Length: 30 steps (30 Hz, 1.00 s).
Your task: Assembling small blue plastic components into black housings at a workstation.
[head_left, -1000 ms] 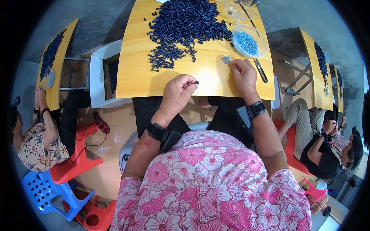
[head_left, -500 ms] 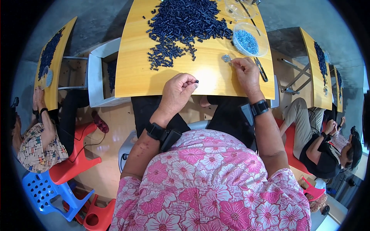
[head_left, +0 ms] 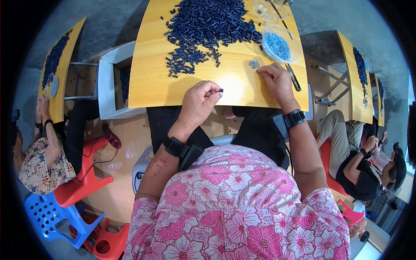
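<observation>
Seemingly much is left, what's done unclear: black tubes (head_left: 212,24) heap at twelve o'clock, the left hand (head_left: 200,100) clamps one black piece (head_left: 221,90), the right hand (head_left: 278,82) pinches together, contents hidden.

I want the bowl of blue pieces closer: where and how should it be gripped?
Probably pinch the clear bowl by its rim, coming from the right: the wall stands raised and that side looks free, while dark pieces lie close on its left and a slim tool on its near side.
</observation>
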Each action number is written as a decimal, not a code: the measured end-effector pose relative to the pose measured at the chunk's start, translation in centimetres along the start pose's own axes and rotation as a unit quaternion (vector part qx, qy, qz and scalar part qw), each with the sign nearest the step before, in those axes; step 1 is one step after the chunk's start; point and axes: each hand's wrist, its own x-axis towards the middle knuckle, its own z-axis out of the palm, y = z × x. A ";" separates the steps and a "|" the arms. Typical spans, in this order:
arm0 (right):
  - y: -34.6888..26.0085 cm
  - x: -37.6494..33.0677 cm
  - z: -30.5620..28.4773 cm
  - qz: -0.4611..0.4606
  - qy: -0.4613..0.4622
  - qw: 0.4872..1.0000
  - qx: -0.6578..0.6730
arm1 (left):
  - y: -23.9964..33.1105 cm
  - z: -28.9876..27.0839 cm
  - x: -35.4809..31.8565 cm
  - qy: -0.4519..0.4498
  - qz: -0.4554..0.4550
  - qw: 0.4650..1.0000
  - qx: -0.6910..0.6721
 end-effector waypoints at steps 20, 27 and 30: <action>-0.6 -1.7 0.1 -0.012 0.010 0.999 0.029 | 0.0 0.1 0.0 0.002 -0.004 1.000 -0.008; -1.1 -2.1 0.0 -0.056 -0.012 0.997 -0.048 | -0.2 0.1 0.0 0.004 0.005 1.000 0.004; -1.4 -2.3 0.7 -0.084 -0.013 0.990 -0.110 | -0.4 0.1 -0.1 0.006 0.001 1.000 -0.003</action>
